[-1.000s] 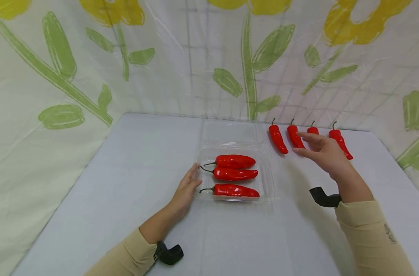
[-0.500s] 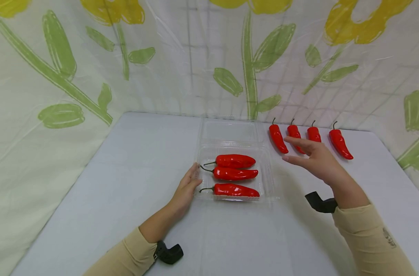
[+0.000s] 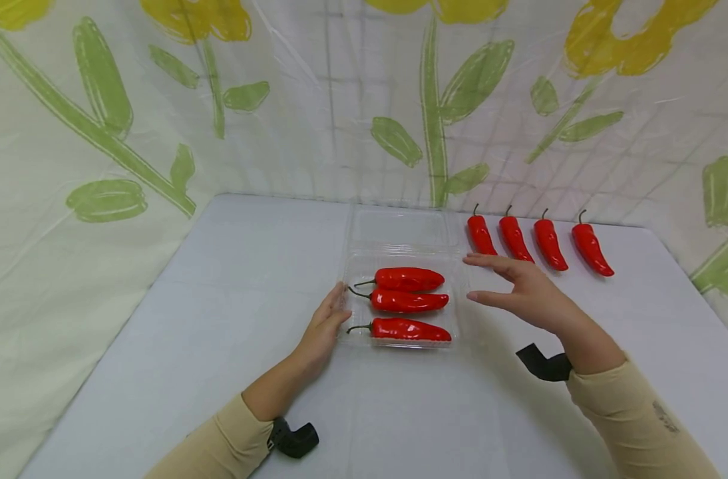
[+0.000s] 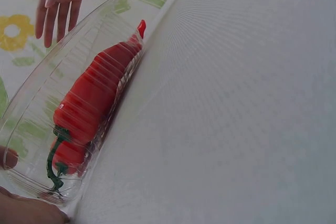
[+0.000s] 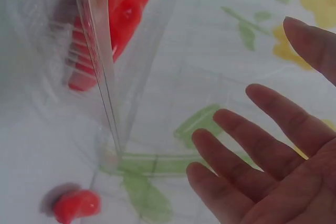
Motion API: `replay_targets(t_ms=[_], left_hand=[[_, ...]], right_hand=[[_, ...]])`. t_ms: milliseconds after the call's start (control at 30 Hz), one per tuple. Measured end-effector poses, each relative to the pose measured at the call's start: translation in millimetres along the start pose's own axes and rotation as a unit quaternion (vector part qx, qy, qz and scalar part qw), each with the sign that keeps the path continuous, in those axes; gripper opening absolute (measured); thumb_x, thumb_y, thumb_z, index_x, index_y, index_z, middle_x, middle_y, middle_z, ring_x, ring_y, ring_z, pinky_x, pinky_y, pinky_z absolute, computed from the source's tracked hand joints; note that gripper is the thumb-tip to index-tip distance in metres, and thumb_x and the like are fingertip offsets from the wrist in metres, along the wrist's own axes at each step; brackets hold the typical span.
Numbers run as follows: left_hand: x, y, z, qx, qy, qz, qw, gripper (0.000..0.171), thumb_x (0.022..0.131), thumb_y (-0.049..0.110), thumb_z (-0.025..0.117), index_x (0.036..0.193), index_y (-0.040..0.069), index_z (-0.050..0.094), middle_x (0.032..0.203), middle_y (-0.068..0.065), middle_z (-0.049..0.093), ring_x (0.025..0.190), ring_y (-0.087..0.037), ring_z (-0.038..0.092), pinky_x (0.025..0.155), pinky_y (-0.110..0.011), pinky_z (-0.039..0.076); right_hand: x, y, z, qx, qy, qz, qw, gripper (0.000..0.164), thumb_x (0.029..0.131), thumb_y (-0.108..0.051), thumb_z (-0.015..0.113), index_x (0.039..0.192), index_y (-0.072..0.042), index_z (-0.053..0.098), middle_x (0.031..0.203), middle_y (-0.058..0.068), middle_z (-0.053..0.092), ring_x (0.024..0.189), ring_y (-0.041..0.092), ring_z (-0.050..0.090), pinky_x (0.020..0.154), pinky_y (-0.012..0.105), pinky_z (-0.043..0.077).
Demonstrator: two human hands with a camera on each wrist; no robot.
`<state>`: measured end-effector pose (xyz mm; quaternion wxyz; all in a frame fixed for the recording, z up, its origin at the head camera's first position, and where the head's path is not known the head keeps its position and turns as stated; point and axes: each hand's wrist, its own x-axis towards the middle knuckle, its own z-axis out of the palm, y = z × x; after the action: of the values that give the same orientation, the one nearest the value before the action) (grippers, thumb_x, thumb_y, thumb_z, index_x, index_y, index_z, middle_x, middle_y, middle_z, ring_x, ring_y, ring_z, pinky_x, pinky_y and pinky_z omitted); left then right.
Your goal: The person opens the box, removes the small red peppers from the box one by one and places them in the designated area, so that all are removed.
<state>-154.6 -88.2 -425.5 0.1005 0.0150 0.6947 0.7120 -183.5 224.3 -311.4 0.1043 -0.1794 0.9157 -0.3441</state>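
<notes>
In the head view a clear plastic clamshell box [image 3: 364, 263] stands mid-table, its lid [image 3: 400, 227] folded back. Three red peppers [image 3: 409, 303] lie sideways in it, stems to the left. My left hand [image 3: 319, 332] rests along the box's left side, fingers fairly straight, thumb by the rim. To the right, my right hand [image 3: 532, 293] is raised over the table with fingers apart, holding nothing. Its fingertips come close to the box's right edge. In the right wrist view the fingers [image 5: 236, 166] are spread beside the box wall [image 5: 105, 77].
A row of several red peppers [image 3: 551, 245] lies at the back right of the white table [image 3: 250, 266], stems towards the back. Behind the table hangs a pale sheet [image 3: 304, 133] printed with yellow flowers and green leaves.
My right hand has moved left and nearer to me, from over the row of peppers to beside the box. The left hand, the box and the peppers have not moved.
</notes>
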Motion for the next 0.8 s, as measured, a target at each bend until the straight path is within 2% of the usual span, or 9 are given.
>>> replay_targets(t_ms=[200,433,600,800], left_hand=[[-0.6,0.0,-1.1,0.003,-0.003,-0.001,1.0,0.061,0.093,0.004,0.035,0.149,0.002,0.01,0.157,-0.013,0.009,0.146,-0.028,0.004,0.118,-0.046,0.009],[-0.5,0.2,-0.9,-0.001,-0.004,0.002,1.0,0.061,0.093,0.003,0.034,0.149,0.001,0.01,0.157,-0.014,0.009,0.146,-0.029,0.004,0.118,-0.046,0.008],[-0.3,-0.3,-1.3,-0.004,0.0,0.003,1.0,0.061,0.093,0.003,0.035,0.149,0.001,0.011,0.157,-0.014,0.009,0.146,-0.028,0.004,0.118,-0.045,0.007],[0.1,-1.1,-1.3,-0.006,-0.003,0.004,1.0,0.061,0.093,0.003,0.035,0.149,0.0,0.01,0.157,-0.014,0.008,0.146,-0.028,0.003,0.118,-0.045,0.007]], right_hand=[[6.9,-8.7,18.2,0.003,-0.042,-0.06,0.997,0.058,0.083,-0.026,0.069,0.135,-0.011,0.049,0.138,0.012,0.051,0.128,0.034,0.044,0.1,0.055,0.04],[13.8,-20.7,32.6,-0.007,-0.099,-0.068,0.993,0.056,0.082,-0.027,0.069,0.133,-0.012,0.053,0.134,0.01,0.054,0.125,0.033,0.047,0.097,0.053,0.044],[18.8,-27.5,43.2,-0.014,-0.143,-0.075,0.987,0.052,0.083,-0.026,0.069,0.13,-0.01,0.055,0.129,0.011,0.058,0.121,0.032,0.05,0.092,0.046,0.051],[24.9,-33.9,53.8,-0.036,-0.185,-0.092,0.978,0.047,0.084,-0.024,0.068,0.128,-0.012,0.058,0.125,0.007,0.062,0.118,0.026,0.053,0.089,0.038,0.053]])
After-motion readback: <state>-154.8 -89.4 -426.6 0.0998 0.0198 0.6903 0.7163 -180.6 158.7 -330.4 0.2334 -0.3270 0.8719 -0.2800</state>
